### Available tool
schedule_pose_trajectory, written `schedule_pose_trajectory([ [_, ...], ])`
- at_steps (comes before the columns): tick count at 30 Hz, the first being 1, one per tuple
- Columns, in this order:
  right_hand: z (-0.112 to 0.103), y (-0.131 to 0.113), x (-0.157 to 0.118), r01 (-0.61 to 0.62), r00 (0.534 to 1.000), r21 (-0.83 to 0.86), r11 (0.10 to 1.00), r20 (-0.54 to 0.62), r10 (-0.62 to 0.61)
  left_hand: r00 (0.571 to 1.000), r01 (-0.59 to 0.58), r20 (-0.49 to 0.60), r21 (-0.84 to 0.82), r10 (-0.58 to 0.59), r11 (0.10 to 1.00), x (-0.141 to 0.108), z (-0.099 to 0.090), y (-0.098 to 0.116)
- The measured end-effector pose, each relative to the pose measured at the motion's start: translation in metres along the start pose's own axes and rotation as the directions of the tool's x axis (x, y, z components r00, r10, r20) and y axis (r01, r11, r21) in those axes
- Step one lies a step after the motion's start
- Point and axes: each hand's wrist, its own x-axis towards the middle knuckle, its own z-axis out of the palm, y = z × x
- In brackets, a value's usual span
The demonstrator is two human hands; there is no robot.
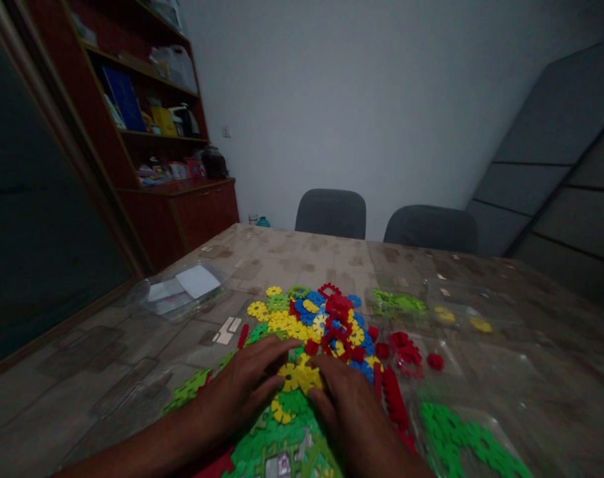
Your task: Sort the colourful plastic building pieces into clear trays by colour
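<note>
Left hand [257,368]: fingers spread, thumb at the yellow pieces [306,377].
Right hand [349,396]: fingers curved, cannot tell if pinching.
Yellow pieces: between the hands, beside green pieces [277,438].
Notched edges [288,385]: best lined up before pressing.

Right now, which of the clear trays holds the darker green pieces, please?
The tray at the picture's bottom right; some behind it contain lime pieces or yellow pieces.
</note>
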Motion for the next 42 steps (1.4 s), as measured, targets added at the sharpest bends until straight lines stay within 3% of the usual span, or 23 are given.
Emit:
schedule_pose_trajectory([
  [3, -0.001, -0.006, 0.001, 0.026, 0.999, 0.059, 0.998, 0.018, -0.027, 1.000, 0.006, -0.002, -0.056, -0.006, 0.998, 0.002, -0.002, 0.008],
  [7, -0.004, -0.013, -0.002, 0.007, 0.998, -0.011, 1.000, 0.065, -0.006, 0.998, -0.055, -0.021, -0.105, 0.053, 0.993, 0.001, -0.003, 0.011],
  [12, -0.026, -0.012, -0.006, 0.062, 0.998, 0.024, 0.998, -0.032, -0.061, 0.992, -0.114, -0.054, 0.016, 0.114, 0.993, -0.005, -0.003, 0.004],
  [14, -0.050, -0.006, -0.005, 0.065, 0.991, -0.003, 0.998, -0.116, -0.065, 0.988, -0.144, -0.045, 0.075, 0.148, 0.987, -0.005, -0.003, 0.003],
  [17, -0.104, 0.015, -0.004, 0.009, 0.962, -0.081, 0.997, -0.270, -0.031, 0.979, -0.201, -0.018, 0.116, 0.205, 0.973, -0.003, -0.003, 0.002],
  [19, -0.143, 0.038, -0.006, -0.081, 0.916, -0.086, 0.993, -0.399, 0.040, 0.973, -0.228, -0.014, 0.131, 0.231, 0.965, -0.002, -0.003, 0.001],
  [21, -0.177, 0.065, -0.011, -0.217, 0.838, -0.053, 0.975, -0.523, 0.158, 0.968, -0.245, -0.012, 0.126, 0.249, 0.961, -0.002, -0.002, -0.001],
  [23, -0.201, 0.095, -0.017, -0.345, 0.752, -0.035, 0.938, -0.608, 0.254, 0.967, -0.253, -0.012, 0.113, 0.256, 0.961, -0.002, -0.001, -0.003],
  [25, -0.216, 0.123, -0.021, -0.417, 0.709, -0.020, 0.909, -0.633, 0.312, 0.964, -0.262, -0.010, 0.115, 0.265, 0.958, -0.001, -0.001, -0.005],
  [30, -0.226, 0.175, -0.011, -0.507, 0.668, 0.018, 0.862, -0.624, 0.406, 0.964, -0.266, 0.031, 0.161, 0.264, 0.950, 0.003, -0.003, -0.007],
  [34, -0.223, 0.192, -0.007, -0.474, 0.676, 0.105, 0.874, -0.593, 0.438, 0.976, -0.216, 0.050, 0.148, 0.211, 0.965, 0.006, -0.008, -0.004],
  [39, -0.218, 0.178, -0.019, -0.337, 0.668, 0.216, 0.916, -0.631, 0.394, 0.984, -0.175, 0.058, 0.098, 0.170, 0.980, 0.011, -0.016, -0.003],
  [40, -0.217, 0.169, -0.021, -0.311, 0.679, 0.229, 0.922, -0.626, 0.384, 0.987, -0.159, 0.049, 0.099, 0.155, 0.982, 0.012, -0.017, -0.003],
  [42, -0.211, 0.143, -0.026, -0.270, 0.747, 0.222, 0.937, -0.566, 0.349, 0.992, -0.119, 0.042, 0.112, 0.115, 0.987, 0.014, -0.022, -0.003],
])
